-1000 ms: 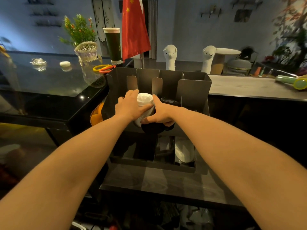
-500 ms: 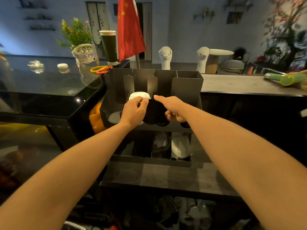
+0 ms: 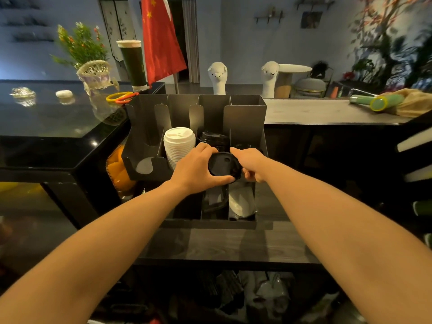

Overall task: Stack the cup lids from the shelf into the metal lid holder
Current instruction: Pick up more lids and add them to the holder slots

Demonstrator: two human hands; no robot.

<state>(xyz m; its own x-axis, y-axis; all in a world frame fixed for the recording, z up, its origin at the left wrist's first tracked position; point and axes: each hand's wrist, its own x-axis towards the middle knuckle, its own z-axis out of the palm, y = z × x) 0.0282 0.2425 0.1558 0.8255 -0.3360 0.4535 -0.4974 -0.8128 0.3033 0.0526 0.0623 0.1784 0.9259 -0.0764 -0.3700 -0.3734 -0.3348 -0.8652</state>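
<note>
At the front of the metal lid holder [image 3: 245, 118], both hands are gripping a black lid [image 3: 224, 163]: left hand [image 3: 196, 170] is curling round its left rim, right hand [image 3: 253, 163] is gripping the right rim. White lid stack [image 3: 178, 143] is sitting in the holder's second slot from left, just beside.

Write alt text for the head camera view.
The left hand and right hand grip a black lid in front of a metal holder. A white lid stack stands in one of its slots.
</note>
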